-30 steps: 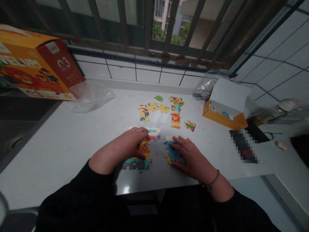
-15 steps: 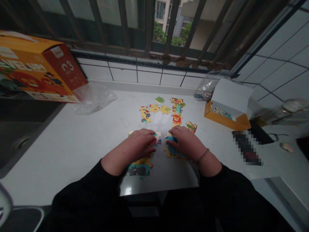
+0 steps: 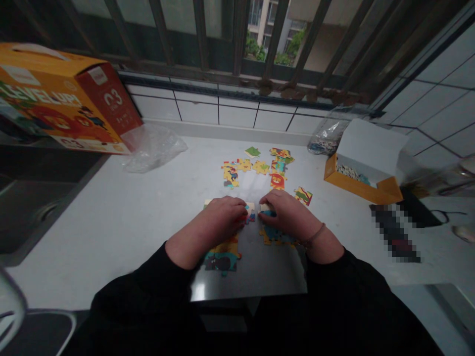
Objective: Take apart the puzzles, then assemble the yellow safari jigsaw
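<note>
My left hand (image 3: pixel 224 216) rests over a joined section of jigsaw puzzle (image 3: pixel 221 262), its fingers curled at the right edge. That section shows a dark animal on teal and yellow, and the hand covers much of it. Across a narrow gap, my right hand (image 3: pixel 287 212) has thumb and fingers bent round the left side of a second puzzle section (image 3: pixel 272 234), which carries a blue figure. The palm hides part of this section. Beyond the hands lie loose puzzle pieces: a green piece (image 3: pixel 253 152), a piece with a red lion (image 3: pixel 277 181) and a striped piece (image 3: pixel 303 196).
An orange puzzle box (image 3: pixel 55 104) stands at the back left beside a crumpled clear bag (image 3: pixel 154 148). At the right, an opened small box (image 3: pixel 361 185) holds pieces, with another plastic bag (image 3: pixel 324 136) behind it. A sink (image 3: pixel 33 212) borders the counter's left.
The view has turned slightly left, shifting everything rightward in the picture. The gap between the two puzzle sections looks a little narrower, and my left fingers are closer together.
</note>
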`<action>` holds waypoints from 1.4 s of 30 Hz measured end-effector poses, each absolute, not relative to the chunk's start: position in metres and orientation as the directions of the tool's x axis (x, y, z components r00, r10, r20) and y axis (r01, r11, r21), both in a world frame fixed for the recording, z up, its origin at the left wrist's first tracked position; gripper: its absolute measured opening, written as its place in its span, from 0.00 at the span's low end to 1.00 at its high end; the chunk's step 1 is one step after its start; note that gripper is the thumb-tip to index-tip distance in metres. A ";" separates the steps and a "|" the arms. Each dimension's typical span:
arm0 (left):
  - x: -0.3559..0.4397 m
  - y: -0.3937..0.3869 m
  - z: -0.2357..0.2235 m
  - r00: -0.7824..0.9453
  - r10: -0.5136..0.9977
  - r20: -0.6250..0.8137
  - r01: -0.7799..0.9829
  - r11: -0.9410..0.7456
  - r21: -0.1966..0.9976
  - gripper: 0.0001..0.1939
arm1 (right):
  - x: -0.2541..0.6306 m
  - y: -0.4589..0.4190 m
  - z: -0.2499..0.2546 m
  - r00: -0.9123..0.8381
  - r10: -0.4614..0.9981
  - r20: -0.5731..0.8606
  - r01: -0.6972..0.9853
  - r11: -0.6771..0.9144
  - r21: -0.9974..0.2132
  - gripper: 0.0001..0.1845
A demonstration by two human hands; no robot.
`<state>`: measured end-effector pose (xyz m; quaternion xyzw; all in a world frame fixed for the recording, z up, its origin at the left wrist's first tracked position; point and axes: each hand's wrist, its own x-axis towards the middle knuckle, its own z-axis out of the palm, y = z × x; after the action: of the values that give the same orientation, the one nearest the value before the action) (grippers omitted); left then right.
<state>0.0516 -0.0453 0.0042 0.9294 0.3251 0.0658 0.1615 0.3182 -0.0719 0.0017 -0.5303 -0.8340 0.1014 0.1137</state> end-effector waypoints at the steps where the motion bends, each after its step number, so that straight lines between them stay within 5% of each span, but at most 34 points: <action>1: 0.052 -0.045 0.003 0.778 0.627 0.022 0.584 -0.736 0.344 0.11 | 0.317 -0.072 0.002 -0.424 0.901 0.090 0.852 0.430 -0.298 0.14; 12: 0.049 -0.045 -0.004 0.779 0.624 0.061 0.564 -0.740 0.366 0.07 | 0.310 -0.067 -0.002 -0.479 0.868 0.133 0.788 0.492 -0.371 0.09; 19: 0.053 -0.045 -0.005 0.771 0.634 0.061 0.586 -0.744 0.322 0.07 | 0.297 -0.066 -0.004 -0.398 0.909 0.127 0.852 0.417 -0.317 0.05; 24: 0.058 -0.052 -0.007 0.750 0.658 0.066 0.625 -0.738 0.254 0.19 | 0.299 -0.064 0.002 -0.420 0.898 0.128 0.832 0.438 -0.341 0.07; 32: 0.054 -0.052 -0.010 0.735 0.676 0.054 0.645 -0.721 0.254 0.18 | 0.362 -0.047 0.000 0.107 0.900 0.423 0.889 0.104 -0.446 0.13; 42: 0.023 -0.036 0.000 0.684 0.729 0.024 0.691 -0.658 0.299 0.18 | 0.362 -0.034 -0.024 -0.153 0.946 0.286 0.881 0.262 -0.394 0.09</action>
<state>0.0235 -0.0357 -0.0002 0.9077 0.3912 0.0711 0.1340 0.3620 -0.0338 -0.0237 -0.6038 -0.7564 0.0668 0.2427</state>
